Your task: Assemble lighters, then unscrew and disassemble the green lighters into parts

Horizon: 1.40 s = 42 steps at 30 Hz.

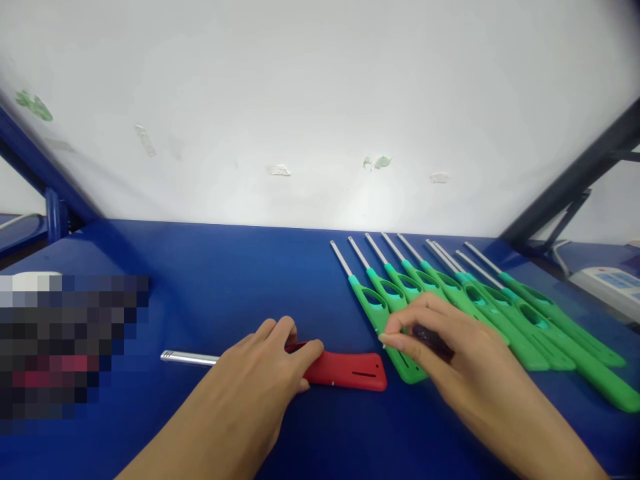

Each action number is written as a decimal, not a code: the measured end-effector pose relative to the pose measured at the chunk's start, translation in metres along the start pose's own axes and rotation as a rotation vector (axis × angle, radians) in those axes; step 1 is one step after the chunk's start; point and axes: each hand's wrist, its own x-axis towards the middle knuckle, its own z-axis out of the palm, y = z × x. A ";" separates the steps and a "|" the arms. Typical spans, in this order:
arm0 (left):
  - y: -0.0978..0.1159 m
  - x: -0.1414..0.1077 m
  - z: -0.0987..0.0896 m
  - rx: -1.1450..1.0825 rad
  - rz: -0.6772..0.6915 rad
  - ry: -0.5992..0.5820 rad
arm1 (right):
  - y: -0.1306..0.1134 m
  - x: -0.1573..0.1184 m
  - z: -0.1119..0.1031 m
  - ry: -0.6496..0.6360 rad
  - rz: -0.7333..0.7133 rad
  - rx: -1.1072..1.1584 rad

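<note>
Hands apart, both busy. Left hand [265, 365] bears down on the red lighter [350, 370], thumb and fingers closed round it near the trigger opening. Right hand [467, 350] curls round a dark handle [433, 339], thumb and forefinger pinched together; cannot tell whether anything sits in that pinch.

From the left: blurred patch [60, 353] at the table's edge, contents unreadable. Then the silver tube [187, 357] of the red lighter, pointing left. Lighter lies flat on the blue table [225, 287], front and centre, slotted butt to the right. That butt comes close to the nearest green lighter [380, 317], the first of a slanting row of green lighters [530, 353], tubes up toward the white board [320, 87]. Right hand hangs over the row's near part and hides some of it. Beyond, far right, a grey device [607, 283].

Risks, as judged: the long tube sticks out past the left hand, so an off-centre press on the butt might swivel the red lighter if the grip slackens. Smooth casing could let a tool skid, perhaps toward the left thumb. Butt so near the row: a sideways shove may knock neighbours askew. A dropped handle would likely land among the green ones.
</note>
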 end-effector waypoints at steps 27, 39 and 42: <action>0.030 -0.004 -0.022 -0.875 0.093 0.457 | -0.036 -0.006 0.014 0.127 -0.165 0.187; -0.056 0.029 -0.025 0.015 -0.279 0.239 | -0.028 -0.009 -0.002 0.216 -0.172 0.052; -0.072 0.039 -0.033 0.042 -0.266 0.205 | -0.027 -0.007 -0.001 0.214 -0.190 0.032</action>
